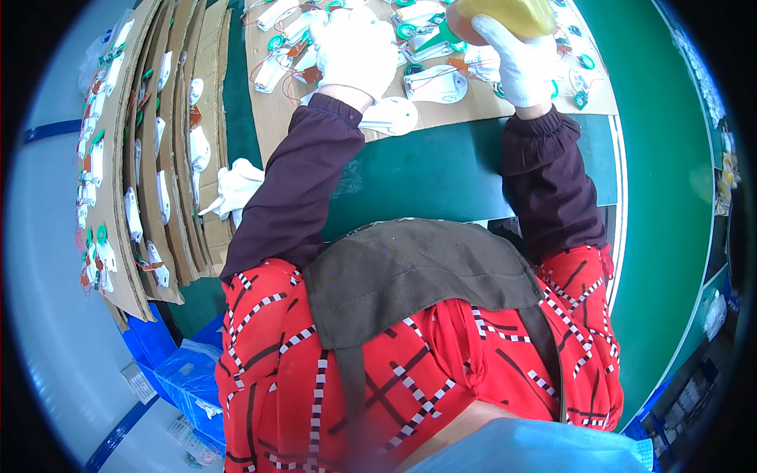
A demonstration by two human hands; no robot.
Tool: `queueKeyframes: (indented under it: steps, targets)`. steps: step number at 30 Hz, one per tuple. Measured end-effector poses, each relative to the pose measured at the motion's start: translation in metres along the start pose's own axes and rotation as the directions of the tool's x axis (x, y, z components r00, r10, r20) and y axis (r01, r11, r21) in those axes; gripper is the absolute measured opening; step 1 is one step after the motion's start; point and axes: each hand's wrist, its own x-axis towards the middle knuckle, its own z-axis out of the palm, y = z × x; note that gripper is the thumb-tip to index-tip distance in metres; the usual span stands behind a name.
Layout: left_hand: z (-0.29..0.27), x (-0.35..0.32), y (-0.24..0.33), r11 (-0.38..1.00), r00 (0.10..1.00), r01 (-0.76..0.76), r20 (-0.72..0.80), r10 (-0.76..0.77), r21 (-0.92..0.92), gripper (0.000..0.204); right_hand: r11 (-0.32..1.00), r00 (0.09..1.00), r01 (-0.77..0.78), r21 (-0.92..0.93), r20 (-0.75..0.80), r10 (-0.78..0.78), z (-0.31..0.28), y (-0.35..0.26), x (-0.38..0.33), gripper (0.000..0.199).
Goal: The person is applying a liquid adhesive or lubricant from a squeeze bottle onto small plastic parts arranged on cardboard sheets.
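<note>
My right hand (520, 67), in a white glove, grips a yellow squeeze bottle (512, 17) tilted so that its green pointed nozzle (448, 36) aims left and down at the parts below. My left hand (356, 54), also gloved in white, rests over the parts to the left; its fingers are mostly hidden against the white pieces. White plastic housings (438, 85) with green round pieces and thin red wires lie in rows on a cardboard sheet (276, 126). One white housing (394, 116) lies just below my left wrist.
Several stacked cardboard sheets (175, 197) carrying similar white parts stand on the left. A crumpled white glove (239, 189) lies beside them. The green table (410, 177) extends in front of me, with a blue crate (193, 382) at lower left. Another green surface (662, 236) runs along the right.
</note>
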Motion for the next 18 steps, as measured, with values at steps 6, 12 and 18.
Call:
queueKeyframes:
  steps: [6, 12, 18]
  targets:
    - [0.000, -0.001, -0.001, 1.000, 0.998, -0.016, -0.055, 0.017, 0.003, 0.023, 0.996, 1.000, -0.010, -0.085, 0.026, 0.012, 0.002, -0.005, 0.000, 0.037]
    - [-0.007, -0.001, 0.002, 0.998, 1.000, 0.008, -0.026, -0.010, -0.055, 0.024, 0.998, 0.999, -0.041, -0.053, -0.032, 0.039, -0.002, -0.004, 0.001, 0.038]
    - [-0.016, -0.007, -0.003, 0.995, 0.998, 0.008, -0.067, -0.015, -0.102, 0.028, 0.961, 0.998, -0.036, 0.275, -0.046, 0.050, -0.050, 0.036, 0.028, 0.033]
